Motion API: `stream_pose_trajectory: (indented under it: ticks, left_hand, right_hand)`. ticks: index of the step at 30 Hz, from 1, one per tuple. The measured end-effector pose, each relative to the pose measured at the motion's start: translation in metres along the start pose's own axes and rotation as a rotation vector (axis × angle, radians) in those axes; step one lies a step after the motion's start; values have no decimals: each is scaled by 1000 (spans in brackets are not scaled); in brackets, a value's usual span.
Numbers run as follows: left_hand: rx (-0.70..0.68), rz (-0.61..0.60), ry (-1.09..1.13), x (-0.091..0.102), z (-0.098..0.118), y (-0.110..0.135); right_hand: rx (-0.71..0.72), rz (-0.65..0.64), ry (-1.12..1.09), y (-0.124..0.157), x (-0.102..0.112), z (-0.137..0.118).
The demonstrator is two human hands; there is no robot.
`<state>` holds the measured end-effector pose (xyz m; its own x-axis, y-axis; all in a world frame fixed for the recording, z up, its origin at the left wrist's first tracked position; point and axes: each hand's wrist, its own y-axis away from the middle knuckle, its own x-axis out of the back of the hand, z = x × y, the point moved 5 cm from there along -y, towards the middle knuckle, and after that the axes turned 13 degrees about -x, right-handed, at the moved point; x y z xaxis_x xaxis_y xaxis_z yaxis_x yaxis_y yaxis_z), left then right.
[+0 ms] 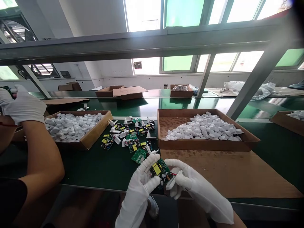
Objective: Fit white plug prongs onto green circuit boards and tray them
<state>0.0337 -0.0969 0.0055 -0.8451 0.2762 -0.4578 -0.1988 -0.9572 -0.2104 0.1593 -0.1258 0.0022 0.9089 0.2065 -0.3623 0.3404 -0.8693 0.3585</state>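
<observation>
Both my hands wear white gloves and meet over the front edge of the green bench. My left hand (144,180) is closed on a small circuit board (158,168) with yellow and dark components, gripping it by its left side. The fingers of my right hand (184,177) pinch a white plastic piece (174,181) at the board's right side. A red wire runs between the board and this piece. Just beyond my hands lies a pile of similar circuit boards (133,145) with white plastic parts among them.
A cardboard tray (206,145) of white plastic pieces stands ahead on the right, above a flat cardboard sheet (232,172). Another filled tray (86,141) stands to the left. A co-worker's gloved hand (26,106) and bare arm are at far left. A metal bar (142,44) spans overhead.
</observation>
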Motion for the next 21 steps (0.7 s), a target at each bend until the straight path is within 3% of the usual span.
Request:
stream_pose_trajectory:
  ticks: [4, 9, 13, 17, 21]
  left_hand:
    - [8, 93, -63, 4, -5, 0]
    - [-28, 264, -25, 12, -10, 1]
    - [-78, 380, 45, 12, -9, 5]
    - [-12, 357, 136, 3, -13, 10]
    - [-6, 319, 177, 0, -15, 15]
  right_hand:
    - [131, 134, -38, 7, 16, -3]
    - [291, 187, 4, 3, 27, 15]
    - [379, 317, -15, 2, 31, 22]
    - [392, 481, 2, 8, 28, 6]
    - [397, 549, 76, 13, 23, -9]
